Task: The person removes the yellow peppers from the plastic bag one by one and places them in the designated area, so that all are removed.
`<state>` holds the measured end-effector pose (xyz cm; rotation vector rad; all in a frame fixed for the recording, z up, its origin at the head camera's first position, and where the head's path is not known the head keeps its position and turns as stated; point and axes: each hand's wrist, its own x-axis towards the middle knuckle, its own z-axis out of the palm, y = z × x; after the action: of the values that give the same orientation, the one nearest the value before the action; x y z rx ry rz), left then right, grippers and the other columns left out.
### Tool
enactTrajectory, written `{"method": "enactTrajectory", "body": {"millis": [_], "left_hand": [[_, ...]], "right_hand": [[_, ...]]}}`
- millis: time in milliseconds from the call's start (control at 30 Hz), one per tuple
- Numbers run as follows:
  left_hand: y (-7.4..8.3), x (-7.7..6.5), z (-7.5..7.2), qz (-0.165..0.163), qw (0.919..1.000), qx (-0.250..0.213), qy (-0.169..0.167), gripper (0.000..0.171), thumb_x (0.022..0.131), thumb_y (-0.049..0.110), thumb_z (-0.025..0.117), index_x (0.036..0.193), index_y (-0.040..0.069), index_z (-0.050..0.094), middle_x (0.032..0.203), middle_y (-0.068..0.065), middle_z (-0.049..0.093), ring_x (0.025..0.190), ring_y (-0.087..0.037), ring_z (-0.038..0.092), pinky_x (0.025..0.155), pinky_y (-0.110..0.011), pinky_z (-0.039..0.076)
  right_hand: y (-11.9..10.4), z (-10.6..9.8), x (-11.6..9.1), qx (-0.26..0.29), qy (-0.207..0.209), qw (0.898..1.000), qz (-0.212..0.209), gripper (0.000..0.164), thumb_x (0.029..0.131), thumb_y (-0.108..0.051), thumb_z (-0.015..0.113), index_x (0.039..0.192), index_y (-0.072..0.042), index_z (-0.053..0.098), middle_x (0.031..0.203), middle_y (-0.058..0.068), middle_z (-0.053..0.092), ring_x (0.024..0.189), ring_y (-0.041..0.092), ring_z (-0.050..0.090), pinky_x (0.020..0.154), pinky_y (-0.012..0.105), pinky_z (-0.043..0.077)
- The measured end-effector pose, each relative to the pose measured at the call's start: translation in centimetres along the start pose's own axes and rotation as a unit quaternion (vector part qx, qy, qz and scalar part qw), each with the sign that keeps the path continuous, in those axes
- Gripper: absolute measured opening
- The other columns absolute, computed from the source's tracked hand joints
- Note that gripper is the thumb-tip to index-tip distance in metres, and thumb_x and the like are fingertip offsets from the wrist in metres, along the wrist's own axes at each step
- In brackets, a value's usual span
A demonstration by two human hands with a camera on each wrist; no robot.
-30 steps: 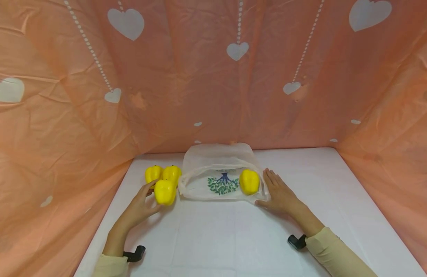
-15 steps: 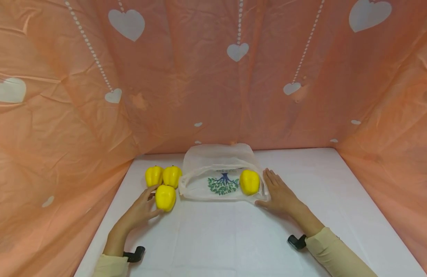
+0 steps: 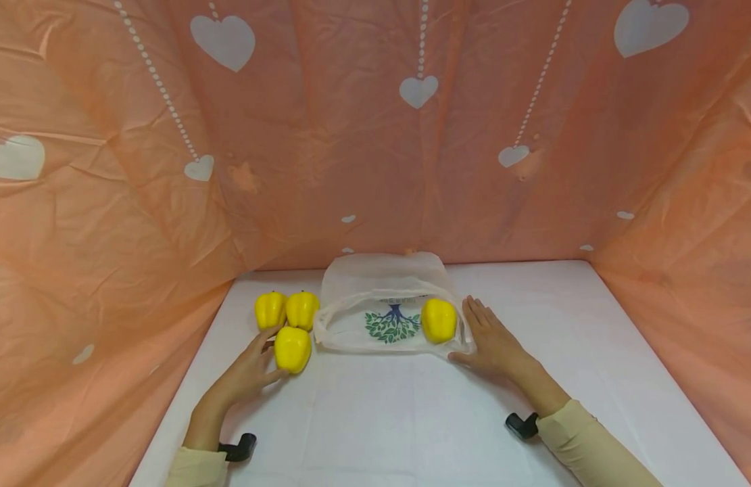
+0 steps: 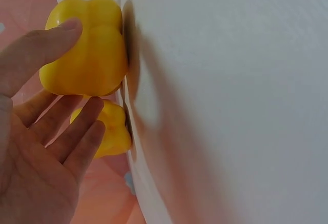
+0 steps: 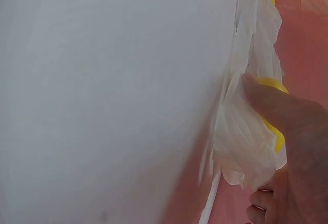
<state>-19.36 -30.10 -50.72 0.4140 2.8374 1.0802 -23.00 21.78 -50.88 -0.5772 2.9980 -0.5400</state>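
Note:
Several yellow bell peppers are in the head view. My left hand is around the nearest bell pepper, thumb on its near side and index finger on its far side. In the left wrist view the thumb lies across that pepper, and the other fingers are spread below it. Two more peppers sit just behind. A thin white bag with a printed tree lies with its mouth facing me. One pepper rests inside at its right. My right hand rests with extended fingers against the bag's right side.
A white-covered table carries everything. An orange sheet with white hearts hangs behind it and along both sides. Black devices are strapped to the left wrist and the right wrist.
The pepper at my left hand has come nearer to me, away from the two behind it, and shifted slightly right. My right hand and the bag have stayed in place.

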Motion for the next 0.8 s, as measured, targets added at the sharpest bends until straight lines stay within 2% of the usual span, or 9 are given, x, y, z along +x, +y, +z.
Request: {"method": "enactTrajectory", "body": {"millis": [233, 500, 700, 800], "left_hand": [[0.2, 0.1, 0.0, 0.005, 1.0, -0.005, -0.001, 0.095, 0.091, 0.01, 0.087, 0.165, 0.004, 0.028, 0.163, -0.034, 0.035, 0.141, -0.054, 0.049, 0.117, -0.071, 0.038], [0.7, -0.1, -0.2, 0.027, 0.9992, 0.027, 0.01, 0.098, 0.088, 0.011, 0.089, 0.165, 0.001, 0.028, 0.162, -0.034, 0.037, 0.141, -0.054, 0.047, 0.116, -0.075, 0.036], [1.3, -0.1, -0.4, 0.033, 0.9977, 0.055, 0.022, 0.099, 0.088, 0.02, 0.091, 0.164, 0.0, 0.03, 0.163, -0.029, 0.04, 0.148, -0.056, 0.035, 0.118, -0.078, 0.028], [1.9, 0.1, -0.4, 0.044, 0.997, 0.056, 0.031, 0.093, 0.09, 0.022, 0.089, 0.162, -0.002, 0.034, 0.164, -0.028, 0.039, 0.149, -0.057, 0.032, 0.117, -0.079, 0.027]], "right_hand": [[-0.1, 0.0, 0.0, 0.007, -0.011, 1.0, 0.005, 0.118, 0.092, -0.053, 0.08, 0.167, 0.01, 0.013, 0.176, 0.028, 0.011, 0.163, 0.045, 0.012, 0.132, 0.058, 0.012], [0.2, 0.1, 0.1, 0.004, -0.005, 1.0, -0.003, 0.118, 0.091, -0.051, 0.081, 0.166, 0.012, 0.015, 0.175, 0.03, 0.013, 0.163, 0.045, 0.013, 0.132, 0.058, 0.013], [0.4, 0.2, 0.1, 0.002, 0.009, 1.0, -0.014, 0.116, 0.091, -0.048, 0.083, 0.164, 0.015, 0.018, 0.174, 0.032, 0.017, 0.162, 0.047, 0.017, 0.132, 0.06, 0.015], [0.4, 0.2, 0.1, 0.001, 0.009, 1.0, -0.012, 0.116, 0.091, -0.049, 0.082, 0.164, 0.014, 0.018, 0.174, 0.032, 0.016, 0.162, 0.047, 0.016, 0.132, 0.06, 0.015]]}}
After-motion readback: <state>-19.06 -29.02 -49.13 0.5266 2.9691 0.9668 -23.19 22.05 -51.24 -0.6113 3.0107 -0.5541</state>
